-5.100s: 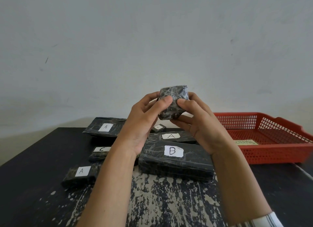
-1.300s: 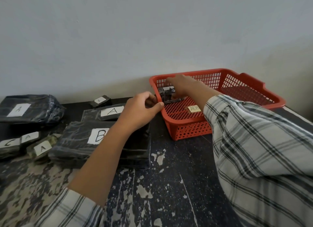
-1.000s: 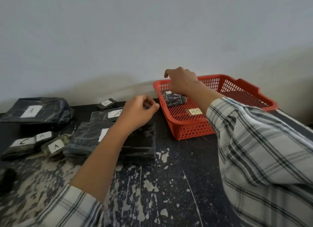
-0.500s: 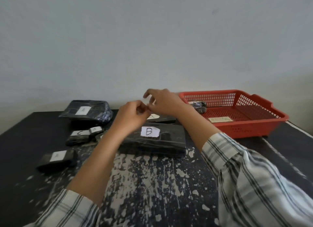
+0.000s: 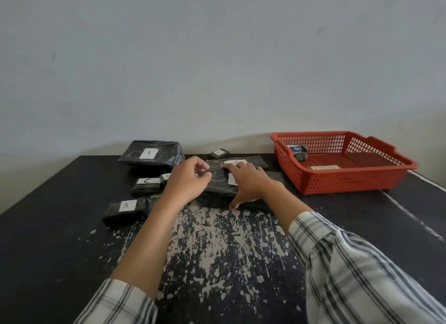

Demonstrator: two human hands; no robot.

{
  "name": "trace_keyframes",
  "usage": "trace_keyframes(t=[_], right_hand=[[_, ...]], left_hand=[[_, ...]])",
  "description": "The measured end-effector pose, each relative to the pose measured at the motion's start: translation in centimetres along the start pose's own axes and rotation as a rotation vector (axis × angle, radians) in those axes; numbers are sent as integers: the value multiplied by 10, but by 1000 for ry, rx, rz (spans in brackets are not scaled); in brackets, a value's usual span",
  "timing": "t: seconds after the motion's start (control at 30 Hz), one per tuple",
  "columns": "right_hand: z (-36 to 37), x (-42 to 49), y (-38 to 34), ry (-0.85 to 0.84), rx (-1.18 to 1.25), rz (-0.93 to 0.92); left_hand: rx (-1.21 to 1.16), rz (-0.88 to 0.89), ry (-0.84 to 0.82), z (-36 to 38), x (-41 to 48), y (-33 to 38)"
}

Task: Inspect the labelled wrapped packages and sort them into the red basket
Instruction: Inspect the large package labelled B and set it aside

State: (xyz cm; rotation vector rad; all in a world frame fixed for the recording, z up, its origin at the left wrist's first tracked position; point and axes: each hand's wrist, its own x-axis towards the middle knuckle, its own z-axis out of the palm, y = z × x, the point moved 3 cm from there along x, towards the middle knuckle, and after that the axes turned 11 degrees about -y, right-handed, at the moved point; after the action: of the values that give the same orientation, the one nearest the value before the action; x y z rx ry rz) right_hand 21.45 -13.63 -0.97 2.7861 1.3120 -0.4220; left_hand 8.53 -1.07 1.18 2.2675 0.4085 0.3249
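The red basket [image 5: 350, 178] stands at the right of the table, and one small wrapped package [image 5: 298, 151] lies in its back left corner. The large black package marked B [image 5: 217, 188] lies mid-table. My left hand [image 5: 187, 181] has curled fingers that pinch the wrap at its back left corner. My right hand [image 5: 248, 183] lies flat across its top, half covering the B label, with the thumb against the front edge. A flat package marked A [image 5: 251, 163] lies just behind it.
A big A package [image 5: 149, 153] sits at the back left, with a tiny labelled one [image 5: 218, 153] near the wall. A C package [image 5: 146, 186] and an A package [image 5: 125, 209] lie left of my arm. A paper label [image 5: 324, 167] lies on the basket floor.
My right hand let go of the small package in the basket and came back left. Both hands have dropped onto the B package, and my view has swung back to the table's middle.
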Motion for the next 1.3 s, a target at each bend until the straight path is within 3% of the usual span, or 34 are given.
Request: trace_keyframes(t=[0.23, 0.4, 0.53, 0.6, 0.73, 0.87, 1.0, 1.1, 1.3], right_hand=[[-27, -12, -10, 146, 48, -71], [-64, -24, -29, 317, -7, -154], [-89, -33, -41, 477, -35, -216], [-98, -36, -43, 534, -17, -235], [-108, -49, -29, 662, 268, -182], [-103, -61, -5, 933, 843, -45], [-92, -57, 5, 882, 1366, -148], [-91, -54, 11, 882, 1465, -220], [-76, -45, 13, 961, 1398, -220]], left_hand=[[-69, -117, -35, -4, 0, -14], [-594, -203, -6, -9, 2, -9], [-987, -121, 156, -12, 13, 3], [-1064, -69, 249, -16, 17, 12], [-1085, -8, 341, -30, 21, 25], [-1136, 69, 333, -41, 20, 33], [-1121, 152, 321, -48, 19, 41], [-1031, 199, 302, -49, 18, 43], [-627, 152, 380, -58, 15, 36]])
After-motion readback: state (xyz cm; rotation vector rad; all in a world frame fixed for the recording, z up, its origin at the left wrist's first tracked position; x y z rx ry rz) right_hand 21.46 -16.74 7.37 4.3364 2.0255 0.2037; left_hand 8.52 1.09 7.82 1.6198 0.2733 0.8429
